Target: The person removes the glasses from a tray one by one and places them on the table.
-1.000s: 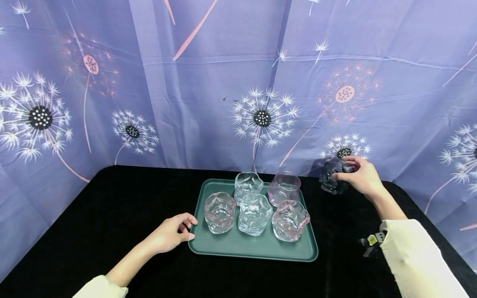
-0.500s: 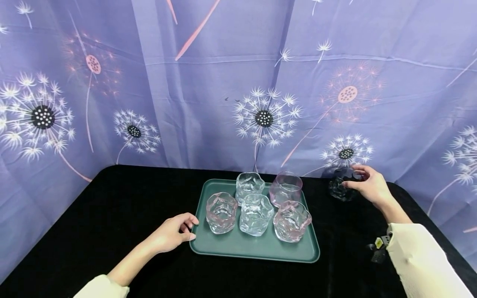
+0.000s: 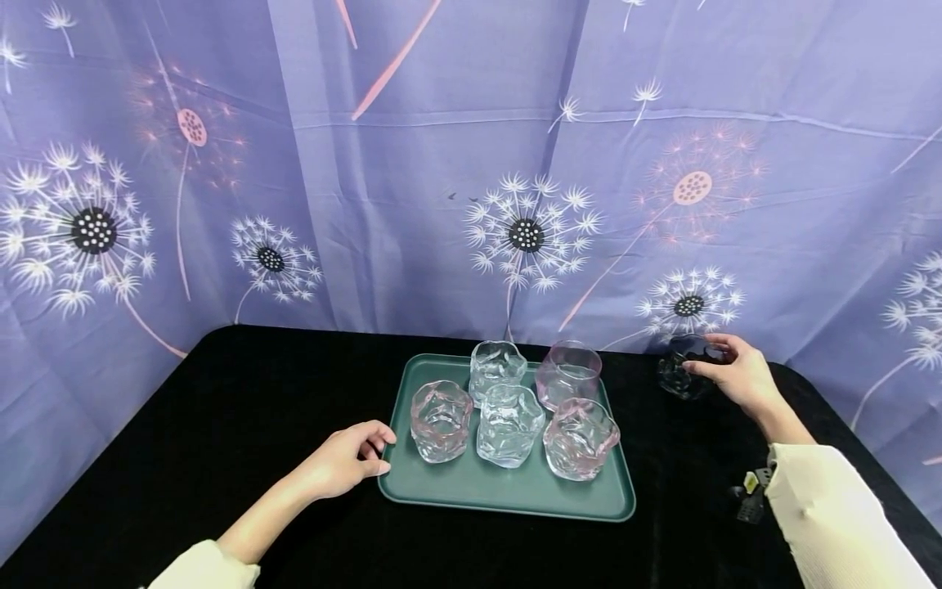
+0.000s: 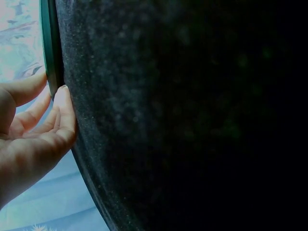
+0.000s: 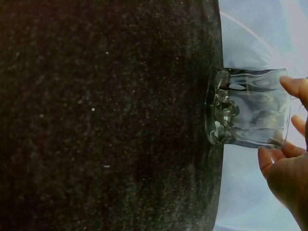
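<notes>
At the right rear of the black-covered table, my right hand (image 3: 739, 378) holds a dark, see-through drinking glass (image 3: 680, 375) near its rim. In the right wrist view the glass (image 5: 255, 108) is upright, its base right at the table surface, with thumb and fingers on opposite sides of the rim. My left hand (image 3: 342, 460) pinches the left edge of a green tray (image 3: 471, 492); the left wrist view has the tray rim (image 4: 50, 43) between thumb and fingers. On the tray stand several glasses, among them a clear one (image 3: 509, 429) and a pinkish one (image 3: 581, 442).
The tray also bears a pink-tinted glass (image 3: 441, 425) at front left, a clear glass (image 3: 496, 368) and a smooth pinkish tumbler (image 3: 568, 378) at the back. A purple dandelion-print curtain (image 3: 412, 204) hangs right behind the table's rear edge.
My right hand has carried the dark glass a little to the right and down to the table surface. The left hand stays at the tray's edge, and the head view shifts slightly.
</notes>
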`<action>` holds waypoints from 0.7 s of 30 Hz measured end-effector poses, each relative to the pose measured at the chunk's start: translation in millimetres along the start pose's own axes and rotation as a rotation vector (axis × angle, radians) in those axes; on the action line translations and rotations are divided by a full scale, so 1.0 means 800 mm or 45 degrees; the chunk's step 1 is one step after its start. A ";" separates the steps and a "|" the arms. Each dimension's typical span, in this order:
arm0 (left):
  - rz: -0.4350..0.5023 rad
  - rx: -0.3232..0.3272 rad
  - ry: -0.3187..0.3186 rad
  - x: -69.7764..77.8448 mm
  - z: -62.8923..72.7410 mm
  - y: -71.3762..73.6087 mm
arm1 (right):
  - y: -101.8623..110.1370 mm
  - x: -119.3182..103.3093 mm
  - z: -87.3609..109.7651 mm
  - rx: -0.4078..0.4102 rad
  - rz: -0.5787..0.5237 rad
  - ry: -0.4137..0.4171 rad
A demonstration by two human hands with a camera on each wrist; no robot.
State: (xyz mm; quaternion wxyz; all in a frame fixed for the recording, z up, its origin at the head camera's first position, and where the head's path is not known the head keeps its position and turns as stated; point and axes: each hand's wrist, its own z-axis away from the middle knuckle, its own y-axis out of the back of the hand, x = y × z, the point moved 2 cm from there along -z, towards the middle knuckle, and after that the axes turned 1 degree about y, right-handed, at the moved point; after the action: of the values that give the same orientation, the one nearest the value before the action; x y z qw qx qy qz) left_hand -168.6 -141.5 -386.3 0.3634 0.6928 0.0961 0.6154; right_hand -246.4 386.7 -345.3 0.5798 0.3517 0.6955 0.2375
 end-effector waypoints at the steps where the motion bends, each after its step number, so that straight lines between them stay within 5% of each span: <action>1: -0.002 0.001 -0.002 0.000 0.000 0.000 | 0.000 0.001 0.000 -0.006 -0.003 -0.002; 21: 0.015 -0.011 0.022 0.002 0.002 0.000 | 0.022 -0.006 0.002 -0.246 0.103 -0.010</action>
State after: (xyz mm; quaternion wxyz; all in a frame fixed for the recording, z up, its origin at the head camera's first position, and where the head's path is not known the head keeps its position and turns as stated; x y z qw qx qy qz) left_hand -166.9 -140.8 -385.3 0.3617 0.6864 0.0926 0.6240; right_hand -240.7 394.5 -329.4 0.6037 0.3228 0.6524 0.3251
